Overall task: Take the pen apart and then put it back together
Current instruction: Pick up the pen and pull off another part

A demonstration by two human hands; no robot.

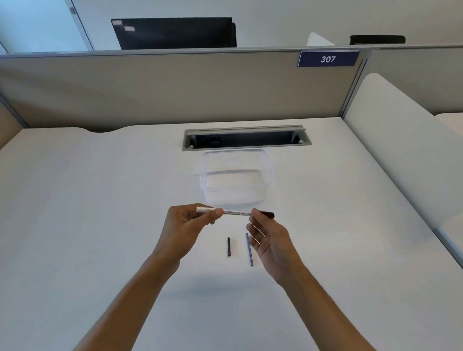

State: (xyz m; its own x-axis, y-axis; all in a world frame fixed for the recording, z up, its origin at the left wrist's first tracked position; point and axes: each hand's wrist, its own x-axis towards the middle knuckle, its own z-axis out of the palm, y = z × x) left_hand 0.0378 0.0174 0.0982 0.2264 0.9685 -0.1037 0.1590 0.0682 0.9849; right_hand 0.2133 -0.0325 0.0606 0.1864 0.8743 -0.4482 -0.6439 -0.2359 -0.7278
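Note:
I hold a white pen barrel [236, 212] with printed text level above the desk. My left hand [186, 226] pinches its left end between thumb and fingers. My right hand [268, 240] grips the dark piece [268, 214] at the barrel's right end with thumb and forefinger, its other fingers spread. Below the hands, two loose parts lie on the white desk [94, 236]: a short black piece [228, 247] and, to its right, a thin blue refill [249, 249], partly touching the edge of my right hand in the view.
A clear plastic container [236, 176] stands just beyond the hands. Behind it is a grey cable slot [246, 137] in the desk, then a beige partition [167, 90] with a "307" sign [328, 59]. A white divider [411, 149] bounds the right side.

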